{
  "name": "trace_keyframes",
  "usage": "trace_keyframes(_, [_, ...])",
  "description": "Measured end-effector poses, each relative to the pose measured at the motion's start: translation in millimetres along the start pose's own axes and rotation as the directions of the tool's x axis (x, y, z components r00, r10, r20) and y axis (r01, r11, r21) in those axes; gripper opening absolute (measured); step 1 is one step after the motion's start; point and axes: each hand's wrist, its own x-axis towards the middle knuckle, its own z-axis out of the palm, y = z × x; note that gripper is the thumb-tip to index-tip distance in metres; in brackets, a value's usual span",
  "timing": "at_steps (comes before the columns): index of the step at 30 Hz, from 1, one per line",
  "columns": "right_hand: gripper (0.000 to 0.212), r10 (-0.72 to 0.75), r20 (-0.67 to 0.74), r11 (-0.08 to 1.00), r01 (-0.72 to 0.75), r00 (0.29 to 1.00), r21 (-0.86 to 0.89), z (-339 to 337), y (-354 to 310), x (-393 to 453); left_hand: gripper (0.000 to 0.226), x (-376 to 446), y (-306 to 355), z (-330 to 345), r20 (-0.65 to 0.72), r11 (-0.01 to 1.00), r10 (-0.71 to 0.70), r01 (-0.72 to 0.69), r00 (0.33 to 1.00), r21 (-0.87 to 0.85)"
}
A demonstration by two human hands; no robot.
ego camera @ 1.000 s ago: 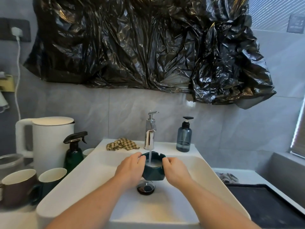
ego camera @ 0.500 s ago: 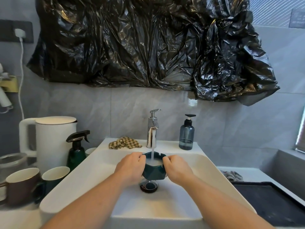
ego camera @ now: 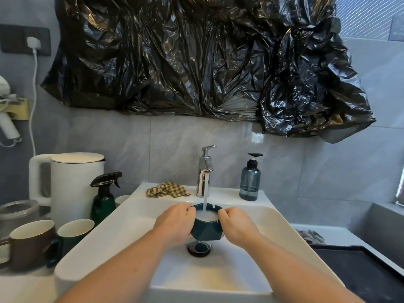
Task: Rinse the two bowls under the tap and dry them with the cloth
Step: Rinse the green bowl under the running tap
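A small dark green bowl [ego camera: 206, 230] with a notched rim is held over the white sink [ego camera: 275, 217], right under the running chrome tap [ego camera: 204, 171]. Water streams into it and it is nearly full. My left hand [ego camera: 175, 223] grips its left side and my right hand [ego camera: 236, 224] grips its right side, fingers curled round the wall. A checked yellow-brown cloth [ego camera: 167, 190] lies crumpled on the sink's back ledge, left of the tap. A second bowl is not clearly in view.
A blue soap dispenser [ego camera: 250, 182] stands right of the tap. Left of the sink are a white kettle [ego camera: 72, 182], a green spray bottle [ego camera: 103, 200], a brown mug [ego camera: 30, 243] and a green mug [ego camera: 73, 232]. The drain [ego camera: 199, 248] lies below the bowl. A dark tray [ego camera: 367, 272] sits at right.
The water stream has grown stronger and the bowl has filled further. Both hands keep the same hold on the bowl under the tap.
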Motion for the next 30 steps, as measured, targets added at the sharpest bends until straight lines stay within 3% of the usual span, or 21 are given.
trace_keyframes(14, [0.04, -0.018, 0.01, 1.0, 0.018, 1.0, -0.006, -7.4, -2.4, -6.4, 0.029, -4.3, 1.0, -3.1, 0.022, 0.985, 0.092, -0.095, 0.995, 0.146])
trace_keyframes(18, [0.039, -0.023, 0.023, 1.0, 0.023, 0.999, 0.007, -7.3, -3.8, -7.4, 0.034, -6.4, 2.7, -6.5, 0.034, 0.989, 0.08, -0.084, 0.996, 0.118])
trace_keyframes(24, [0.041, -0.02, 0.028, 0.999, 0.018, 0.999, 0.039, -9.4, -3.8, -8.8, 0.016, -2.3, -0.6, -4.8, 0.1, 0.954, 0.143, -0.164, 0.985, 0.251])
trace_keyframes(30, [0.043, -0.01, 0.022, 0.997, 0.008, 1.0, 0.071, -8.5, -5.3, -9.5, 0.025, -0.1, -2.4, -7.0, 0.088, 0.966, 0.087, -0.106, 0.992, 0.237])
